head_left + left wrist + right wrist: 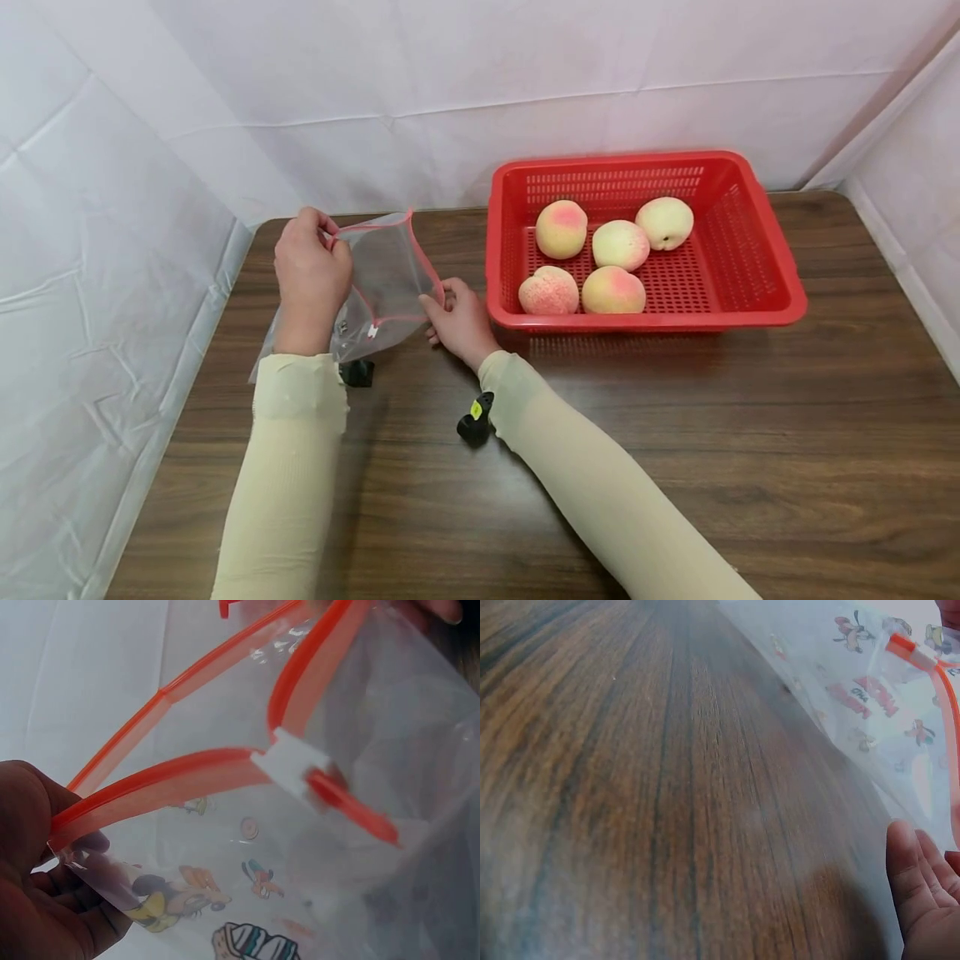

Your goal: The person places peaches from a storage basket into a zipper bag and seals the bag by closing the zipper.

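A clear zip bag [386,267] with a red-edged mouth is held spread between both hands. My left hand [311,267] pinches the mouth's left side, and in the left wrist view its thumb and fingers [90,900] grip the red strip's end. On the other side, my right hand [461,321] pinches the right part of the rim between thumb and fingers. A white slider [296,769] sits on the red zip strip. Cartoon prints [862,697] cover the bag's clear side. The mouth gapes and nothing shows inside.
Right of the hands stands a red plastic basket [720,319] with several peaches [561,229] in it. The brown wooden table [420,500] runs up to white cloth walls [450,75] at the back and left.
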Demonstrator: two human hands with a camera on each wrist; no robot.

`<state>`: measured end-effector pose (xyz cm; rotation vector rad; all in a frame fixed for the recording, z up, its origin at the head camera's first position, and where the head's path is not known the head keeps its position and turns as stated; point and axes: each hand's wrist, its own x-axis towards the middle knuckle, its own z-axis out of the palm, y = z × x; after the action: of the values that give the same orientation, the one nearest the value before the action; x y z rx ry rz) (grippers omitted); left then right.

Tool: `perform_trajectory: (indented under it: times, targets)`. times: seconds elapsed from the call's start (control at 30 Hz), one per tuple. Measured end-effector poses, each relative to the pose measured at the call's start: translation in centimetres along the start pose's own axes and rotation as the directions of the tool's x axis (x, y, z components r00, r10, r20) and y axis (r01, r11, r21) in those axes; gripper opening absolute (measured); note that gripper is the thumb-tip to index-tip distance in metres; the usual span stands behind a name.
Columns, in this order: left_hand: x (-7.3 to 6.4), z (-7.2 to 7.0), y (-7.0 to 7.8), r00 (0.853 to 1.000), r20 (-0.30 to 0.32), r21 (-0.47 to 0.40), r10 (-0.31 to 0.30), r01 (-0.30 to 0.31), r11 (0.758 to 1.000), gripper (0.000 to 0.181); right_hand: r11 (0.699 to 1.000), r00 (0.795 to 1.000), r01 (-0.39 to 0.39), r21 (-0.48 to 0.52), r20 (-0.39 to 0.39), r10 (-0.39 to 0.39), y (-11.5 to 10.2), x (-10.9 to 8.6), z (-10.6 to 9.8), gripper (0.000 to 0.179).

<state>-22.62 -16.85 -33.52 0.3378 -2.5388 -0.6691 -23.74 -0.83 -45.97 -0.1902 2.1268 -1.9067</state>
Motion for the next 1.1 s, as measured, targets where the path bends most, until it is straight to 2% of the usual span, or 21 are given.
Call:
perform_trajectory:
  times: [0.1, 0.3, 0.43, 0.57, 0.67, 0.8, 0.93, 1.1]
  targets:
    - [0.1, 0.3, 0.2, 1.0, 0.009, -0.015, 0.001, -0.001, 1.0, 0.014, 1.0, 1.0, 0.008, 0.02, 0.015, -0.009, -0.1, -0.2, -0.4, 0.035]
    - [0.5, 0.9, 0.4, 1.0, -0.012, -0.051, 0.009, -0.009, 0.999, 0.016, 1.0, 0.999, -0.016, 0.012, 0.031, 0.016, -0.5, -1.2, -0.9, 0.046]
    - [0.7, 1.2, 0.4, 1.0, -0.021, -0.07, -0.017, 0.015, 0.997, 0.016, 0.997, 0.995, -0.066, -0.037, 0.069, 0.069, -0.8, -2.3, -1.4, 0.053]
    - [0.8, 1.4, 0.8, 0.999, -0.022, -0.087, -0.037, 0.035, 0.996, 0.017, 0.986, 0.988, -0.1, -0.13, 0.105, 0.114, -1.2, -3.6, -2.1, 0.062]
    - [0.9, 1.5, 1.0, 0.999, -0.02, -0.099, -0.045, 0.043, 0.994, 0.018, 0.971, 0.986, -0.077, -0.226, 0.129, 0.108, -1.5, -4.4, -2.7, 0.061]
    - [0.8, 1.7, 1.3, 0.998, 0.004, -0.113, -0.063, 0.063, 0.992, 0.019, 0.94, 0.986, 0.005, -0.342, 0.158, 0.052, -2.3, -5.6, -3.4, 0.056]
    - [0.8, 1.9, 1.6, 0.996, 0.041, -0.114, -0.082, 0.086, 0.99, 0.02, 0.921, 0.983, 0.049, -0.386, 0.18, 0.023, -3.2, -6.5, -4.0, 0.054]
    - [0.8, 2.2, 1.9, 0.994, 0.058, -0.118, -0.09, 0.096, 0.988, 0.021, 0.923, 0.98, 0.056, -0.381, 0.196, 0.021, -3.6, -7.2, -4.4, 0.055]
